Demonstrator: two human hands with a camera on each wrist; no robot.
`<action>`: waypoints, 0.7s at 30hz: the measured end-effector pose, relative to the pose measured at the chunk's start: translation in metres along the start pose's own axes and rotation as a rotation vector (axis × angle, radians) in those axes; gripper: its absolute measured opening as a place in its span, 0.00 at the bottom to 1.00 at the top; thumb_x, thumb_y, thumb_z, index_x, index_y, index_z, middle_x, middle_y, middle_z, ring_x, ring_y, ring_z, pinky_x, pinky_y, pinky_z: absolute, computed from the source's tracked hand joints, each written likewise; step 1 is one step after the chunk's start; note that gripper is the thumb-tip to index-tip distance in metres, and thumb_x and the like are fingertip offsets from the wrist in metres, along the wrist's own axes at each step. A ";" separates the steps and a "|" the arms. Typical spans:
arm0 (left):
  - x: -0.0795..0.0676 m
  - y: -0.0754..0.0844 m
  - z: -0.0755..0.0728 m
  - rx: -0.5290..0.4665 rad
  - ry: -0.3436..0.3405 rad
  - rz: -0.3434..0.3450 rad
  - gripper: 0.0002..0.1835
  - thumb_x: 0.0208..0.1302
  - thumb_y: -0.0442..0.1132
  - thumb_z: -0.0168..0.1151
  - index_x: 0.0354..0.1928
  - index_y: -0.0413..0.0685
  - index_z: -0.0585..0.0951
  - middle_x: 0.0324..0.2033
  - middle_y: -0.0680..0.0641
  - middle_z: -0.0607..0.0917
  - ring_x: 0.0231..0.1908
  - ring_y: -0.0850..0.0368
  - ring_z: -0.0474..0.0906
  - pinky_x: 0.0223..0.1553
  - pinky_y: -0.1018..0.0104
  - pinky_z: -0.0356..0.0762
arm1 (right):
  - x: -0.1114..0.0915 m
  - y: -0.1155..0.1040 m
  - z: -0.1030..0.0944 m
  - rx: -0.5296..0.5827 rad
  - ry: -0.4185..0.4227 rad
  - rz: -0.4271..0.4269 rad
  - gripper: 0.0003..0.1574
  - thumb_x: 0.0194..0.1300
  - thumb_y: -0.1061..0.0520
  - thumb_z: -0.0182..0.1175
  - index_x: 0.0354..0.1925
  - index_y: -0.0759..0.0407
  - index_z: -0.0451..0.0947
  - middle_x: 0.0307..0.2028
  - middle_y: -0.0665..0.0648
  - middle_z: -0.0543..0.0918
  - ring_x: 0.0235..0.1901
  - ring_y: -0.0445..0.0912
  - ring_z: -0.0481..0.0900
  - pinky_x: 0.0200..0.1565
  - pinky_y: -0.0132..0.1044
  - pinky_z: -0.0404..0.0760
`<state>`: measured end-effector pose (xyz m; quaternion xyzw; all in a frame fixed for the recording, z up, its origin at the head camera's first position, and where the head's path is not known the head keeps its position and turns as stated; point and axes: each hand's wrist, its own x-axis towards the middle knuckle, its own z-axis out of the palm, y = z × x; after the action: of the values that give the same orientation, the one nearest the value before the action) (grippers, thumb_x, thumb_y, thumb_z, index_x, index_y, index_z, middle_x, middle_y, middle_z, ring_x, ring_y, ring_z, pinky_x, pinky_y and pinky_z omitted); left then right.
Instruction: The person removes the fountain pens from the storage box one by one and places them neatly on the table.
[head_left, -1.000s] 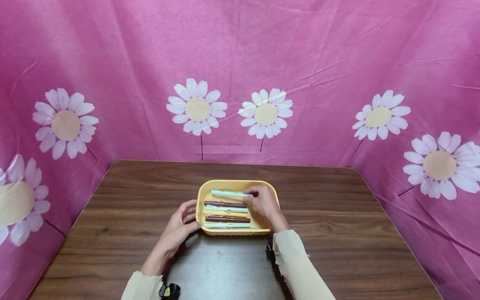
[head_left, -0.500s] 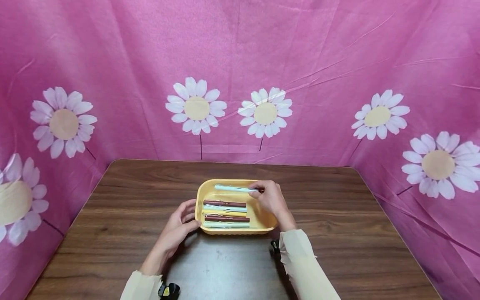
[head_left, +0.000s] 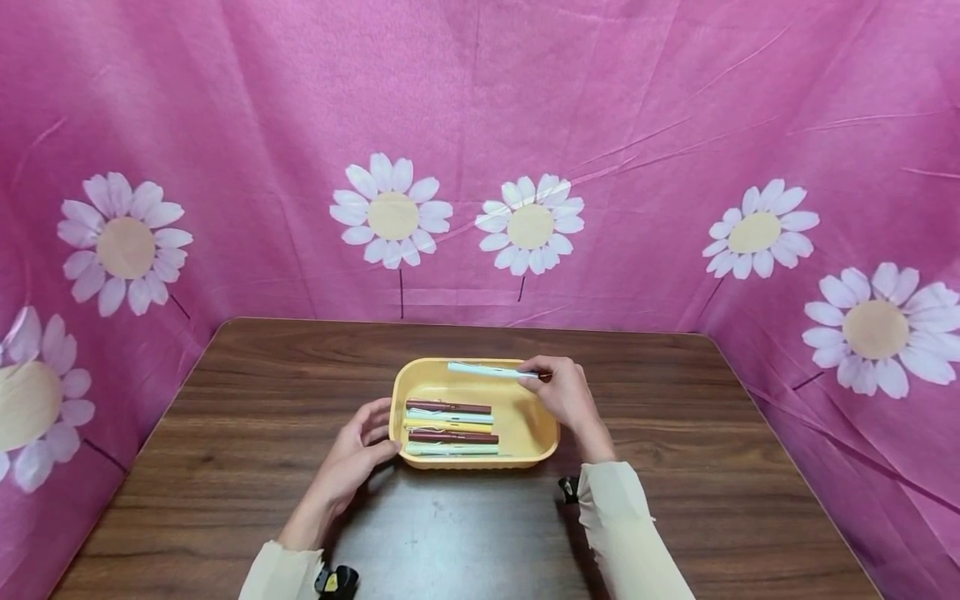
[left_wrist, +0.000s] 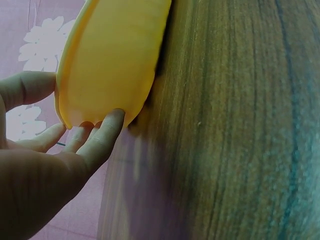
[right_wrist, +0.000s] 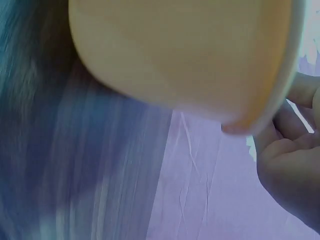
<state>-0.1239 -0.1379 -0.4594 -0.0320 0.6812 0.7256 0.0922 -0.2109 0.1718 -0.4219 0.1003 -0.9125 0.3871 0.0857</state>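
Observation:
A yellow tray (head_left: 525,432) sits on the table in the head view. My left hand (head_left: 354,450) touches its left end from outside; in the left wrist view the thumb (left_wrist: 30,89) meets the rim and the fingers (left_wrist: 102,142) lie against the end wall. My right hand (head_left: 567,396) pinches the right end of a pale blue pen (head_left: 486,370) over the tray's far right side. In the right wrist view this hand (right_wrist: 290,165) shows beyond the rim, its pen hidden. Inside the tray lie several pens in a row: dark red (head_left: 448,407), pale blue, yellow (head_left: 446,426) and pale green (head_left: 450,449).
The brown wooden table (head_left: 262,400) extends around the tray on every side. Behind it hangs a pink cloth (head_left: 637,125) with white daisies. Black straps (head_left: 337,582) are on both wrists.
The pale blue pen, pinched in my right hand, has moved right and away from me, from inside the tray toward its far rim. My left hand and the other pens stay put.

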 end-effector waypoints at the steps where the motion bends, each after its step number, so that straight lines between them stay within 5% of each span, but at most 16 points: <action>1: 0.000 0.000 0.000 -0.001 0.000 0.000 0.35 0.62 0.21 0.58 0.72 0.36 0.63 0.65 0.31 0.70 0.64 0.37 0.69 0.50 0.67 0.77 | 0.000 0.001 -0.002 -0.001 0.000 0.003 0.06 0.60 0.63 0.73 0.38 0.57 0.89 0.36 0.55 0.89 0.37 0.50 0.85 0.42 0.45 0.82; 21: 0.001 -0.001 0.001 0.012 0.015 -0.005 0.36 0.61 0.21 0.60 0.72 0.37 0.64 0.64 0.32 0.72 0.63 0.38 0.70 0.51 0.66 0.77 | -0.003 0.024 -0.032 0.017 0.057 0.013 0.07 0.61 0.67 0.71 0.40 0.63 0.88 0.35 0.58 0.89 0.35 0.50 0.85 0.37 0.36 0.80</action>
<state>-0.1245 -0.1365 -0.4609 -0.0389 0.6862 0.7209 0.0891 -0.2116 0.2115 -0.4177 0.0838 -0.9070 0.3982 0.1082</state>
